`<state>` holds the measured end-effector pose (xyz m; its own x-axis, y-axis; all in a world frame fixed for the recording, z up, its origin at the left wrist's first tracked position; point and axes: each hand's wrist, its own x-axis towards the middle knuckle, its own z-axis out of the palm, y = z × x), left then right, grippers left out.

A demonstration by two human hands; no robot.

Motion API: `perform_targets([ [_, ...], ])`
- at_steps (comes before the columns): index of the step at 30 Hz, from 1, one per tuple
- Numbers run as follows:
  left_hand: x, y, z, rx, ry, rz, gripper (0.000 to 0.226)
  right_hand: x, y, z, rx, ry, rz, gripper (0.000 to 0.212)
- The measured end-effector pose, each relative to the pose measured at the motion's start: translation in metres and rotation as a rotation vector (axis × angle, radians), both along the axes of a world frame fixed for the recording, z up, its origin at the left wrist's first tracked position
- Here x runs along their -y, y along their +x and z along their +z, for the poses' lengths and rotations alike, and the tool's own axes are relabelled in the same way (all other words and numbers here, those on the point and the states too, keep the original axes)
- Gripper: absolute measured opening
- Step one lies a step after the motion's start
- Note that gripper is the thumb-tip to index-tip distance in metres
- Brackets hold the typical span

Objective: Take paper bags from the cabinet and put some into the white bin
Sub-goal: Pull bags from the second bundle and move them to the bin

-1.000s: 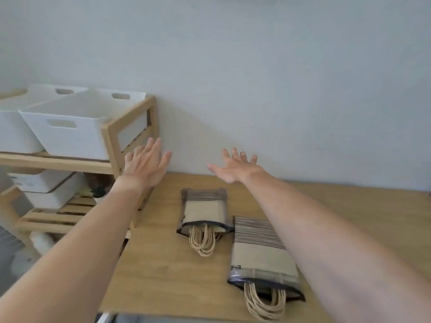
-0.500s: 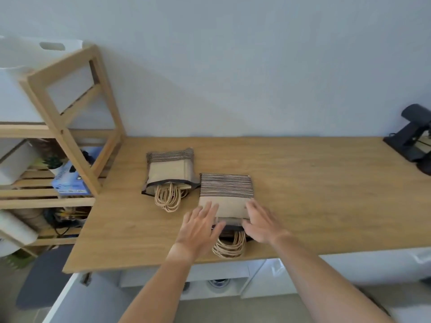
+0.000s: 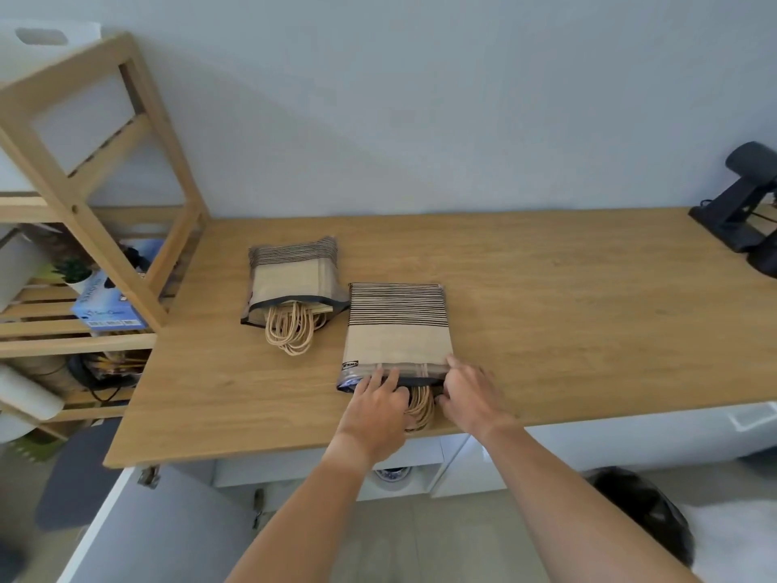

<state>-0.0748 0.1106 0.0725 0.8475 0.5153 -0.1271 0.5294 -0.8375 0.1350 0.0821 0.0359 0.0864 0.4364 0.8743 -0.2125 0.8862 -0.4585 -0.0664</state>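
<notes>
Both hands at the mouth of the near pack of paper bags

The white bin sits far left atop the shelf, the other pack lies just left. My left hand rests on the wrapper's near lip and my right hand touches its right corner, fingers loosely curled, nothing clamped (the twine handles overhang the table edge). Pulling handles alone could drag the whole pack off.

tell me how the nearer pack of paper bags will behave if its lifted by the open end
Probably bends: the nearer pack is flat stacked paper in soft plastic wrap. Bags may slide out, since the twine handles already spill from the open end where both hands rest.
</notes>
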Motion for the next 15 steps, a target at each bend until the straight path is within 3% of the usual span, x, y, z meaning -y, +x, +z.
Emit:
perform_targets([
  [3, -0.005, -0.004, 0.008, 0.016, -0.102, 0.009, 0.03, 0.001, 0.003, -0.004, 0.051, 0.104, -0.024, 0.012],
  [10, -0.006, -0.015, 0.015, -0.026, -0.268, 0.048, 0.029, 0.011, -0.002, -0.005, 0.038, 0.176, -0.054, 0.022],
  [15, -0.006, -0.012, 0.026, 0.063, -0.58, 0.152, 0.029, 0.012, -0.008, -0.003, -0.001, 0.229, -0.045, 0.039],
])
